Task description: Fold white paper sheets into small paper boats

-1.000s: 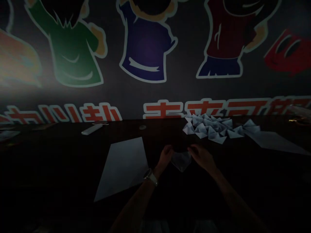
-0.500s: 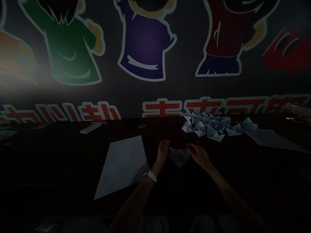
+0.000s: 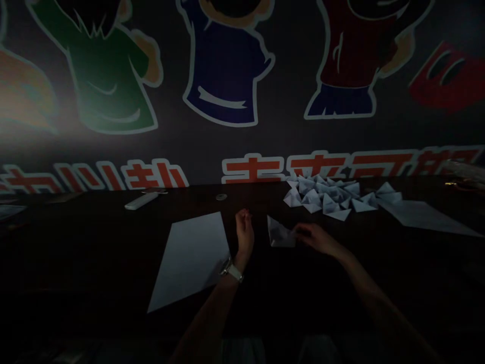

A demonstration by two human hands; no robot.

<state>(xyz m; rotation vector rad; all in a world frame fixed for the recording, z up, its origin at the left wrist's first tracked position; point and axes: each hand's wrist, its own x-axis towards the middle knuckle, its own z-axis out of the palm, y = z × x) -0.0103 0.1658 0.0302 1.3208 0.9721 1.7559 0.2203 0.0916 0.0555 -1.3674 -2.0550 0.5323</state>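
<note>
A folded white paper boat (image 3: 281,236) is pinched at its right end by my right hand (image 3: 315,238), with a point of the paper standing up at its left. Apart from the boat, to its left, is my left hand (image 3: 245,235), raised with its fingers curled together and nothing visible in them. A wristwatch with a pale band (image 3: 235,272) is on my left wrist. Beside that forearm lies a stack of white paper (image 3: 191,260). The dim light hides the finer folds of the boat.
Several folded paper boats (image 3: 322,194) are heaped at the back right of the dark table. Next to them lies a white sheet (image 3: 426,217). A white oblong object (image 3: 142,200) and a small round item (image 3: 221,197) are near the painted wall (image 3: 227,141).
My left hand has let go of the paper and moved left. The boat has turned, so one point now stands up at its left; my right hand still holds it.
</note>
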